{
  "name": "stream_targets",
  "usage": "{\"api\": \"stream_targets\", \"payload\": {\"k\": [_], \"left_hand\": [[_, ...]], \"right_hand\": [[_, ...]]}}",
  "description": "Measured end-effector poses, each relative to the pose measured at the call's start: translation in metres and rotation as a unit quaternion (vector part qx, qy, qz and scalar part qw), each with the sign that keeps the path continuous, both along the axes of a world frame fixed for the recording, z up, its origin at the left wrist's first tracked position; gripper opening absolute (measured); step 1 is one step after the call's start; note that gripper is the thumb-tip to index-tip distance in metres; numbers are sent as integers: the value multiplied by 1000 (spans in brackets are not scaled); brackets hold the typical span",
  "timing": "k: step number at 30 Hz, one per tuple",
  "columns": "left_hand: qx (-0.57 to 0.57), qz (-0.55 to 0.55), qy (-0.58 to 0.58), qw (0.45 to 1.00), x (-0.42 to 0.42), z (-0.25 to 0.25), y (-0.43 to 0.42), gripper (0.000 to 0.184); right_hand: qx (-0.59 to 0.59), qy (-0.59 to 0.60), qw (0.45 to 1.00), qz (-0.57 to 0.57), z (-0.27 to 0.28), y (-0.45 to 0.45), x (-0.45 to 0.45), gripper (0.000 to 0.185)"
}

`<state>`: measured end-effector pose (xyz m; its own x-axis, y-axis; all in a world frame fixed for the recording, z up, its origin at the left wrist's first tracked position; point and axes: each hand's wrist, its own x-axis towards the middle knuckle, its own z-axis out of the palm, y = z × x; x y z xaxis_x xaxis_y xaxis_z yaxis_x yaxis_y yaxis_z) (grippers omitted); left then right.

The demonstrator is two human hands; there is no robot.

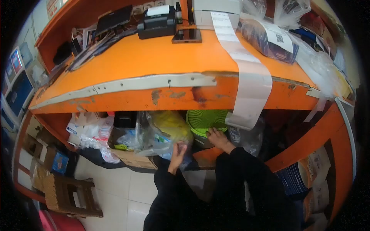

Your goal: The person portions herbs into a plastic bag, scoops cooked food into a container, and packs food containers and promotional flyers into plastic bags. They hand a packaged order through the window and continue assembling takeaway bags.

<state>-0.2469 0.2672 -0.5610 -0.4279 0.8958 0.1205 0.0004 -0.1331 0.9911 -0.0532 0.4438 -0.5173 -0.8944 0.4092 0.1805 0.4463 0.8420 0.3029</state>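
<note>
On the shelf under the counter stands a round container with a ribbed green lid (206,120). My right hand (220,139) lies at the lid's front edge, its fingers curled over the rim. To the left is a clear plastic bag (169,125) with something yellow inside. My left hand (178,156) is at the front of this bag, fingers bent against the plastic; the fingertips are slightly blurred. The container's lower part is partly hidden by my right hand and the shelf edge.
Above is an orange counter (165,57) with a chipped front edge. A long paper strip (250,88) hangs from a label printer (217,13) down past the shelf opening. Crumpled clear plastic (250,136) lies right of the container. A brown stool (71,194) stands lower left.
</note>
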Motion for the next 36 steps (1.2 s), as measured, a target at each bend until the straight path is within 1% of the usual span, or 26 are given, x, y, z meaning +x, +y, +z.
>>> {"api": "stream_targets", "payload": {"k": [4, 7, 8, 10, 13, 15, 16, 18, 19, 20, 22, 25, 28, 31, 32, 34, 36], "left_hand": [[70, 28, -36, 996, -10, -10, 6, 29], [88, 23, -102, 991, -15, -9, 11, 24], [76, 28, -108, 991, -14, -1, 9, 25], [70, 17, -103, 992, -16, -4, 9, 25], [60, -1, -110, 992, -13, -2, -2, 25], [59, -31, -106, 992, -7, 10, -18, 25], [56, -33, -152, 986, 0, 20, -29, 30], [51, -38, -209, 976, 18, 43, -50, 32], [49, -38, -237, 969, 25, 46, -57, 33], [45, -50, -242, 968, 28, 39, -62, 36], [52, -67, -270, 959, 45, 40, -64, 37], [62, -77, -281, 955, 67, 34, -64, 36], [56, -75, -309, 947, 79, 37, -64, 35], [68, -90, -301, 947, 81, 46, -67, 36], [66, -101, -267, 956, 80, 47, -68, 34], [67, -103, -265, 956, 80, 50, -72, 34], [71, -92, -257, 959, 82, 56, -76, 35]], "right_hand": [[-48, 19, 998, 37, 29, -46, 29, 27], [-135, 28, 990, 27, 39, -87, 51, 36], [-183, 36, 982, 16, 50, -98, 56, 37], [-279, 55, 959, -6, 66, -115, 63, 38], [-407, 106, 905, -60, 65, -115, 66, 34], [-402, 119, 905, -73, 52, -116, 67, 36], [-400, 126, 904, -80, 47, -116, 67, 37], [-440, 123, 884, -98, 54, -113, 69, 36], [-459, 121, 874, -105, 58, -112, 69, 36], [-475, 123, 864, -112, 62, -110, 68, 35], [-503, 128, 846, -122, 68, -107, 64, 33], [-486, 154, 855, -101, 61, -102, 63, 34], [-522, 127, 838, -92, 61, -93, 63, 35], [-515, 100, 848, -81, 63, -87, 59, 31], [-517, 100, 846, -82, 67, -85, 57, 32], [-526, 97, 841, -83, 82, -83, 54, 33], [-420, 164, 891, -53, 112, -85, 51, 29]]}}
